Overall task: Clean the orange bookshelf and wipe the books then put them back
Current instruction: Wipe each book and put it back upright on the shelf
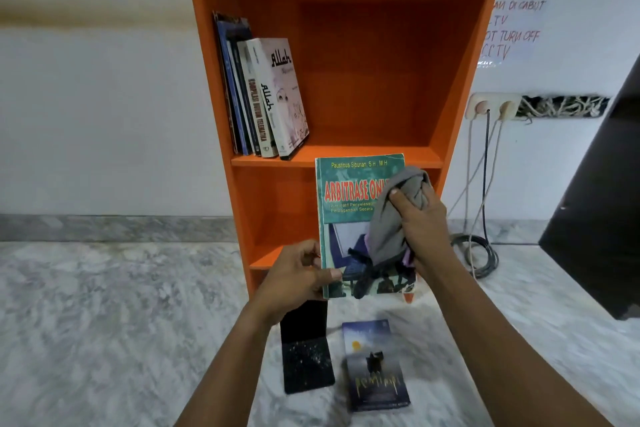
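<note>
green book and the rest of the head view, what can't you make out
Green book: title's end, head view, covered by the grey cloth in the right hand.
Wall note: left part hidden behind the orange bookshelf.
Blue book on floor: title blurred.
Black book: top behind the left hand.

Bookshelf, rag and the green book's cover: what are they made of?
The bookshelf looks like board with a smooth orange coating. Its colour is flat and even with no wood grain, though I can't be sure. The rag in the right hand looks like soft grey fabric, since it bunches and folds. The green book seems to have a thin card cover, printed and slightly glossy.
</note>
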A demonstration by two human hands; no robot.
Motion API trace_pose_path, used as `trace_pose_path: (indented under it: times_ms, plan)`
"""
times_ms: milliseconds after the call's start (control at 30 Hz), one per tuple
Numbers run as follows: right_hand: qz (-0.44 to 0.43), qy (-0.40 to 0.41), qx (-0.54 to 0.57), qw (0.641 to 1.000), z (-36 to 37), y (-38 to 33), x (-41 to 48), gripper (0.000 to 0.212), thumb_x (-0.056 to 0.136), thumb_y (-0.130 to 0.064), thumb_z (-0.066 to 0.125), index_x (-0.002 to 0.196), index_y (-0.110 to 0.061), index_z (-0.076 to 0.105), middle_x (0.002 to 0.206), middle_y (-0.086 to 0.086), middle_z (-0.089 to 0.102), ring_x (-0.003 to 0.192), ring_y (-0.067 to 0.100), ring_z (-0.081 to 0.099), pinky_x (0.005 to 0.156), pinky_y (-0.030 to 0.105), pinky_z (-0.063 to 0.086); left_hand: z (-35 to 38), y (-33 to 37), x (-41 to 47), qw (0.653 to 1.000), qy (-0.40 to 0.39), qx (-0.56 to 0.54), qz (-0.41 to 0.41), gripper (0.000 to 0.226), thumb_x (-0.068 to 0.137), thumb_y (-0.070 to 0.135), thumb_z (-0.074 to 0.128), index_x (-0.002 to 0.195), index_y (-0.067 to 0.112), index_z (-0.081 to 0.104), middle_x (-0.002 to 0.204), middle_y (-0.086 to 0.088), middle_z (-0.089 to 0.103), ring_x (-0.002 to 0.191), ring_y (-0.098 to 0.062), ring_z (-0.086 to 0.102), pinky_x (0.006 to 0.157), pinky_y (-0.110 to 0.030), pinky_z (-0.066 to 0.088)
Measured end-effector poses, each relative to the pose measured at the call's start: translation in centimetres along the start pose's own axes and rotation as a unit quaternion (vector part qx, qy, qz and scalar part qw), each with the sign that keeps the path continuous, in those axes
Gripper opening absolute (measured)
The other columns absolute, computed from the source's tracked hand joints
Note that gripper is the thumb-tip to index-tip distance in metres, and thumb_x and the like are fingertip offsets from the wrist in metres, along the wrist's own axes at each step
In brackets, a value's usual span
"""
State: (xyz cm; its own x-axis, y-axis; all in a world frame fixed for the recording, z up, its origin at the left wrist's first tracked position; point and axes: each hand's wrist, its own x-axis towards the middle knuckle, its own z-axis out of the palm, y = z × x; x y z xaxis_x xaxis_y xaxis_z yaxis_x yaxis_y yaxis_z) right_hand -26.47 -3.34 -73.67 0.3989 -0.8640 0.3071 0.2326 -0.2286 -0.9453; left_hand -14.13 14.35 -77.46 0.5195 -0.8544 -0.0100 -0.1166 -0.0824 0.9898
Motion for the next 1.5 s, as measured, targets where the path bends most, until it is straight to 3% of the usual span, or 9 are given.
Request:
trace_pose_path:
  times_ms: [133,233,400,500,633,900,1133,1267,1500]
  plan:
    - [-0.099,0.015,-0.116,0.988,2.3,-3.0,3.8,0.019,0.095,-0.02,0.07,0.113,-0.019,0.065,0.107,-0.003,0.071,0.099,0.015,0.068,0.083,0.026,0.054,-0.4,2.0,2.9,0.992,0.096,0.032,0.072,0.024,0.081,0.007,0.081,0.098,0.001,0.065,0.092,-0.029,0.064,0.085,-0.04,0.067,0.078,-0.055,0.057]
    - [-0.16,0.099,-0.185,0.965,4.5,-5.0,7.0,0.035,0.092,-0.022,0.072,0.124,-0.014,0.06,0.121,0.003,0.068,0.11,0.021,0.062,0.09,0.028,0.049,-1.4,5.0,6.0,0.977,0.166,0.046,0.125,0.02,0.081,0.017,0.082,0.088,0.011,0.064,0.086,-0.019,0.066,0.086,-0.044,0.066,0.071,-0.061,0.058]
    - [-0.169,0.134,-0.16,0.963,8.2,-6.3,10.4,0.042,0.097,-0.024,0.068,0.134,-0.011,0.052,0.126,0.001,0.065,0.108,0.013,0.061,0.081,0.014,0.042,-2.8,10.0,11.7,0.94,0.291,0.079,0.159,0.023,0.088,0.019,0.077,0.086,0.012,0.056,0.074,-0.001,0.056,0.068,-0.025,0.058,0.064,-0.049,0.054]
    - [-0.154,0.113,-0.147,0.97,10.3,-5.1,11.9,0.034,0.098,-0.023,0.067,0.127,-0.013,0.054,0.111,-0.007,0.063,0.094,0.003,0.059,0.065,-0.002,0.038,-3.6,12.2,16.1,0.902,0.388,0.098,0.163,0.017,0.086,0.016,0.076,0.096,0.014,0.061,0.083,0.007,0.061,0.079,-0.02,0.063,0.067,-0.037,0.054]
    - [-0.129,0.077,-0.142,0.978,11.6,-1.9,11.9,0.019,0.098,-0.024,0.066,0.109,-0.022,0.051,0.086,-0.02,0.054,0.072,-0.014,0.057,0.059,0.004,0.044,-4.2,10.6,19.7,0.86,0.479,0.122,0.126,0.019,0.083,0.011,0.069,0.082,0.017,0.052,0.072,0.007,0.056,0.067,-0.018,0.056,0.063,-0.037,0.049]
    - [-0.076,0.036,-0.135,0.987,11.1,3.0,10.1,0.029,0.099,-0.026,0.066,0.114,-0.035,0.043,0.089,-0.019,0.056,0.075,0.003,0.061,0.062,0.02,0.049,-4.2,7.8,21.2,0.814,0.519,0.257,0.054,0.028,0.086,0.034,0.071,0.078,0.018,0.049,0.073,-0.001,0.058,0.07,-0.025,0.055,0.063,-0.034,0.038]
    - [-0.061,0.043,-0.119,0.99,8.6,4.1,8.1,0.011,0.097,-0.025,0.066,0.102,-0.027,0.056,0.083,-0.005,0.067,0.065,0.01,0.066,0.06,0.035,0.058,-4.0,8.6,20.6,0.836,0.502,0.22,-0.035,0.035,0.085,0.044,0.075,0.1,0.016,0.059,0.096,-0.003,0.068,0.09,-0.025,0.066,0.065,-0.034,0.037]
    - [-0.045,0.053,-0.133,0.989,6.7,4.1,6.8,0.013,0.098,-0.026,0.066,0.108,-0.025,0.057,0.088,-0.009,0.066,0.072,0.002,0.065,0.063,0.024,0.051,-3.7,7.7,19.0,0.846,0.494,0.193,-0.06,0.043,0.082,0.041,0.078,0.108,0.018,0.053,0.107,-0.003,0.066,0.093,-0.025,0.064,0.066,-0.035,0.041]
    - [0.014,0.057,-0.16,0.985,4.5,6.9,2.8,0.008,0.101,-0.028,0.058,0.106,-0.023,0.053,0.091,-0.006,0.064,0.08,0.011,0.064,0.068,0.033,0.052,1.4,0.4,12.7,0.87,0.441,0.219,0.023,0.021,0.08,0.021,0.067,0.085,0.019,0.047,0.084,0.002,0.057,0.076,-0.022,0.053,0.065,-0.032,0.034]
